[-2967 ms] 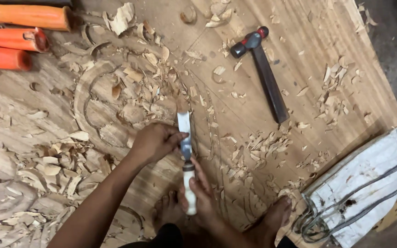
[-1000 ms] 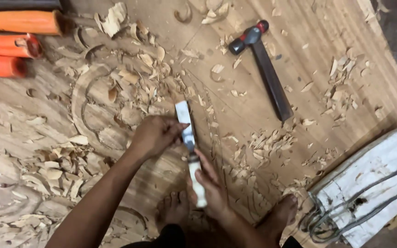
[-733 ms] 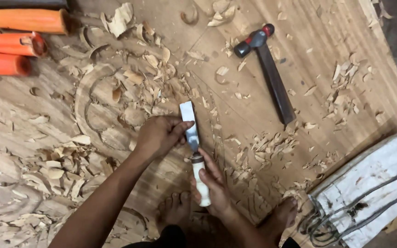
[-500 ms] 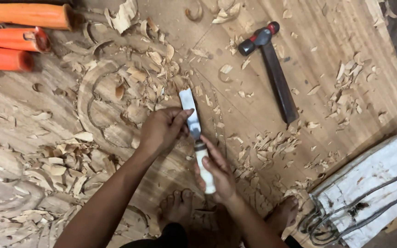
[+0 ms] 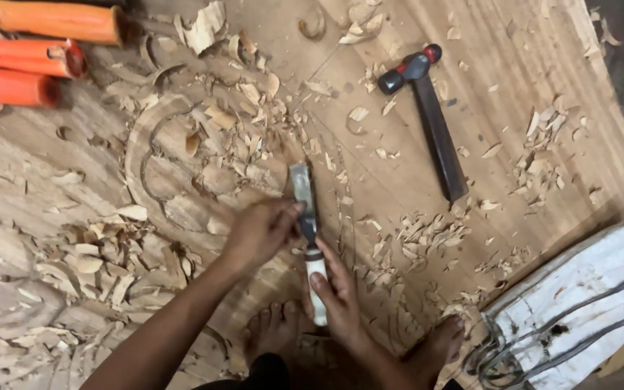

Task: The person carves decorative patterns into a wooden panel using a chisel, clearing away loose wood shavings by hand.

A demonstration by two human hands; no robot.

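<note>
Wood fills the whole view: a broad carved wooden panel (image 5: pixel 471 217) lies flat under you, strewn with pale wood shavings (image 5: pixel 102 260). Your left hand (image 5: pixel 261 232) grips the metal shank of a chisel (image 5: pixel 305 217), fingers curled around it just below the flat blade, whose edge rests on the panel ahead of your knuckles. Your right hand (image 5: pixel 337 292) is wrapped around the chisel's white handle, directly behind the left hand, thumb lying along the top. A curved groove (image 5: pixel 135 155) cut into the panel arcs away to the left of your left hand. Beyond and to the right of both hands a hammer (image 5: pixel 431 119) with a dark handle lies untouched, well apart from them. Far to the left, past the groove, three orange tool handles (image 5: pixel 30 54) lie side by side. To the right of your right hand sits a white sack (image 5: pixel 586 303) with grey straps. Your bare feet (image 5: pixel 276 328) rest on the panel just beneath your wrists.
</note>
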